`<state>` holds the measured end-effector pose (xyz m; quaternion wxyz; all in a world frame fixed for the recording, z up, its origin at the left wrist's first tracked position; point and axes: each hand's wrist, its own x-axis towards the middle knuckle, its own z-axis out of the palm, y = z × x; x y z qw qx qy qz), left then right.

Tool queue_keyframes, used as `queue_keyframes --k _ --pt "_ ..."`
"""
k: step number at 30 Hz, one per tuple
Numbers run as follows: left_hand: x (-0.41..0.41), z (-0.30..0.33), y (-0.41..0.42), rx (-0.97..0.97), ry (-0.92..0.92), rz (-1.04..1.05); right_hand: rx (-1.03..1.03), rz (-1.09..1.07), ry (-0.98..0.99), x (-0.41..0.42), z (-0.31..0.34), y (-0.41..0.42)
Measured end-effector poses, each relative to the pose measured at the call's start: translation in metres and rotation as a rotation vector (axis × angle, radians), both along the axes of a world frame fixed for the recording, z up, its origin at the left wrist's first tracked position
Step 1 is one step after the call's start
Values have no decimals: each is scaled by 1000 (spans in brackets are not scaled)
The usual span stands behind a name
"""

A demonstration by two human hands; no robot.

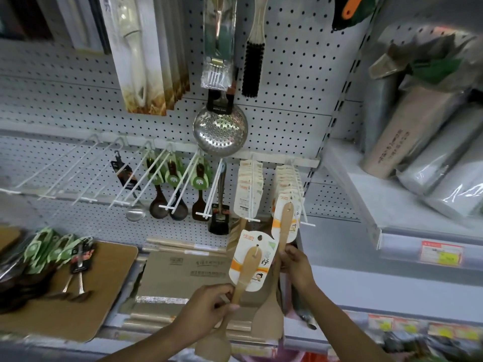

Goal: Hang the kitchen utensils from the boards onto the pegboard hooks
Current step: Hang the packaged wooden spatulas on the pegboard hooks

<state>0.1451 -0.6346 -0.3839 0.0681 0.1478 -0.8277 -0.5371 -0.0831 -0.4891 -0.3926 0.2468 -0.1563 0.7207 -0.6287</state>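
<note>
- Left hand [209, 304] is clamped on a carded wooden spatula [245, 273], raised in reserve below the pegboard [287, 100].
- Right hand [295, 265] pinches a second spatula [283, 231], lifting its card toward the rightmost hook [300, 194], apparently to thread it.
- More utensils [57, 254] wait on the board [86, 291], left.

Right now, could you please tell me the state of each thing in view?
Left hand: gripping a carded wooden spatula, upright.
Right hand: gripping a second wooden spatula, raised to the rightmost hook.
Skimmer: hanging.
Leftmost hooks: empty.
Board: holds unhung utensils.
</note>
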Motion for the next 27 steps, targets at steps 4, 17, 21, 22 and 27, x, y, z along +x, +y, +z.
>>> queue_keyframes --k 4,17,21,22,27 --pt "-1 -2 -4 10 0 18 134 -18 100 -2 -3 -8" --pt "-4 -19 8 181 -39 63 -76 252 -10 100 25 -3" --pt "-4 -23 15 243 -21 110 -91 150 30 99 33 -12" --pt "-4 -24 17 257 -28 112 -98 139 34 99 36 -13" --pt "3 -35 16 234 -123 76 -168 90 8 97 44 -20"
